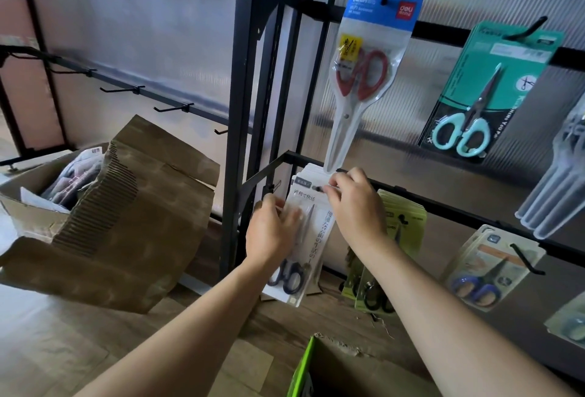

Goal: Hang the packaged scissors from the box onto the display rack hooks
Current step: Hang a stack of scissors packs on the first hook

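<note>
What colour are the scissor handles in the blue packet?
Red handles, clearest in the head view.

The floor (57, 342) carries an open cardboard box (133, 225) at left and a green-edged box (304, 368) at bottom centre — the black rack (241, 79) stands behind.

Both hands work in a narrow slot. The left hand (272, 235) and right hand (354, 206) grip a white pack (323, 238) at its hook, hemmed in by the black post (243, 111) just to the left and a stack of yellow-green packs (408, 222) just to the right. From above, the tip of the hanging red-handled scissors pack (364, 79) reaches down almost to the right hand's knuckles. Left of the post, bare hooks (123, 90) stand with open air around them; an open cardboard box (142, 222) stands below. A green box (302, 371) sits beneath the forearms. Up and right, a teal pack (487, 89) and clear packs (557, 190) fill the wall.
</note>
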Demonstrator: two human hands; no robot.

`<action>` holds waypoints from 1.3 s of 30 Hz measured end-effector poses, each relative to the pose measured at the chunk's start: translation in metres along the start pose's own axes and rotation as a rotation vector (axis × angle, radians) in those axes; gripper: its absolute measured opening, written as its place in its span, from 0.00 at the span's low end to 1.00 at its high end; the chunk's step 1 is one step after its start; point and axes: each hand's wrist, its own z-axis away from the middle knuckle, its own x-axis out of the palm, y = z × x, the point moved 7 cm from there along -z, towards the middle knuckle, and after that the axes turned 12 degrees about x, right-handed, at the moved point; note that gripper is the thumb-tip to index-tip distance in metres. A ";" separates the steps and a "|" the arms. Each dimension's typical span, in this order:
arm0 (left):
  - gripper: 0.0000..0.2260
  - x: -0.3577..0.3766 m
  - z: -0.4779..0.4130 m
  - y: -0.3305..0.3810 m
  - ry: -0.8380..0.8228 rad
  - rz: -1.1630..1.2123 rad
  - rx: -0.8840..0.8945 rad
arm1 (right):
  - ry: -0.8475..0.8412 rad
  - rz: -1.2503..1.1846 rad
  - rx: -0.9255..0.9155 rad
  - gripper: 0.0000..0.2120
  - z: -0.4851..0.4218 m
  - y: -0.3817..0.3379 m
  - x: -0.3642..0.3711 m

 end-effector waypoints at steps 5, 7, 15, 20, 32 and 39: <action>0.15 0.003 0.000 -0.001 -0.003 0.054 -0.036 | -0.025 0.056 -0.012 0.07 -0.007 -0.005 0.002; 0.18 0.002 0.004 0.001 0.032 0.015 -0.014 | -0.026 0.071 -0.021 0.05 -0.006 -0.008 0.003; 0.20 0.015 0.012 0.020 -0.047 -0.398 0.322 | 0.046 0.017 -0.101 0.03 -0.003 -0.002 0.008; 0.25 0.018 0.017 0.022 -0.059 -0.374 0.333 | 0.039 0.010 -0.090 0.07 0.002 0.003 0.003; 0.31 0.024 0.019 0.022 -0.056 -0.372 0.361 | 0.093 0.175 -0.144 0.22 0.025 0.008 0.006; 0.26 0.027 0.005 0.033 -0.118 -0.563 0.383 | 0.063 0.272 -0.163 0.24 0.024 0.006 0.010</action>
